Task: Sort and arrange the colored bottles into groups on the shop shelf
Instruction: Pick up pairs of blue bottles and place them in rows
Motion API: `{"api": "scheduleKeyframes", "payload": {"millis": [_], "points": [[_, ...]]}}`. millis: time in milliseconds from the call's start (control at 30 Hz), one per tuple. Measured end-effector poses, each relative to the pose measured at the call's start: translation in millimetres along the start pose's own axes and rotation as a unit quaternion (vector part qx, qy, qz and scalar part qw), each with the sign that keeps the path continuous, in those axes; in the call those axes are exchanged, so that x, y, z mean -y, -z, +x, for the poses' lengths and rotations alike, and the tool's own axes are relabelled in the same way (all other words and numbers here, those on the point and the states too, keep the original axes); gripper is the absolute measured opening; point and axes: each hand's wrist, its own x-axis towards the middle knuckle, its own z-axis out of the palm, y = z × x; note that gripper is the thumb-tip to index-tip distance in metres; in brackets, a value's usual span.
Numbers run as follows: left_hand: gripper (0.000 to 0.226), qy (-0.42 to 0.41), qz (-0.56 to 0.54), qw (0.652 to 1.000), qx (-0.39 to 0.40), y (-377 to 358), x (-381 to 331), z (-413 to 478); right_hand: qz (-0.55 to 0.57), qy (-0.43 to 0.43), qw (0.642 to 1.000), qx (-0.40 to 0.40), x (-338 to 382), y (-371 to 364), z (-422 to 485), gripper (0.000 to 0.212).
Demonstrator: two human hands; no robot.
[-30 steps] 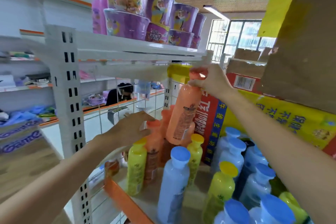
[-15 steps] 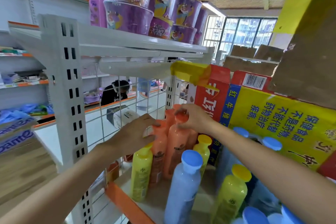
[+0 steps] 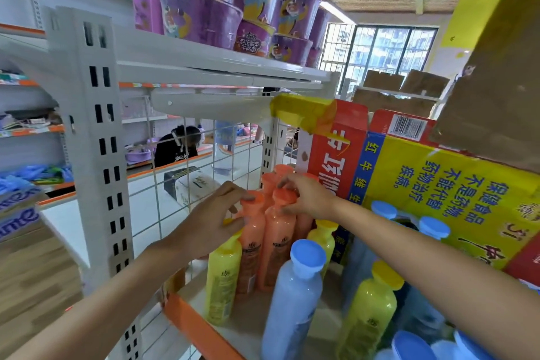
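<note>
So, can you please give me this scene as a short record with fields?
left hand: grips top of left orange bottle
right hand: pinches cap of right orange bottle
orange bottles: upright, grouped at the back left
yellow bottle: upright, front left, beside the orange ones
blue bottle: upright, nearest the camera
shelf above: purple noodle cups

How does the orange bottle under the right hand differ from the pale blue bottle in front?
The orange bottle has an orange body and cap; the blue bottle is pale blue with a brighter blue cap. The right hand pinches the orange bottle's cap; nothing touches the blue bottle. The orange bottle stands further back among other orange bottles, the blue bottle near the front edge. Both stand upright with the same flared cap.
</note>
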Motion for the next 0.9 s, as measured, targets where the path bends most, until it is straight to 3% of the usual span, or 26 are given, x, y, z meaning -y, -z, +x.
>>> {"api": "scheduleKeyframes", "payload": {"millis": [167, 367, 500, 700, 900], "points": [[0.042, 0.01, -0.048, 0.999, -0.011, -3, 1, -3, -0.064, -0.025, 0.996, 0.048, 2, 17, -9, 0.072], [0.059, 0.054, -0.098, 0.993, -0.025, -7, 5, -17, -0.183, -0.035, 0.981, 0.048, -20, 24, -40, 0.055], [0.074, 0.099, -0.116, 0.988, -0.028, -9, 10, -23, -0.181, -0.016, 0.981, 0.072, -36, 21, -51, 0.051], [0.043, 0.099, -0.16, 0.982, -0.017, -6, 11, -29, -0.157, -0.008, 0.987, 0.041, -43, 17, -52, 0.051], [0.037, 0.097, -0.163, 0.982, -0.006, -1, 8, -32, -0.174, -0.019, 0.984, 0.022, -47, 11, -51, 0.043]]}}
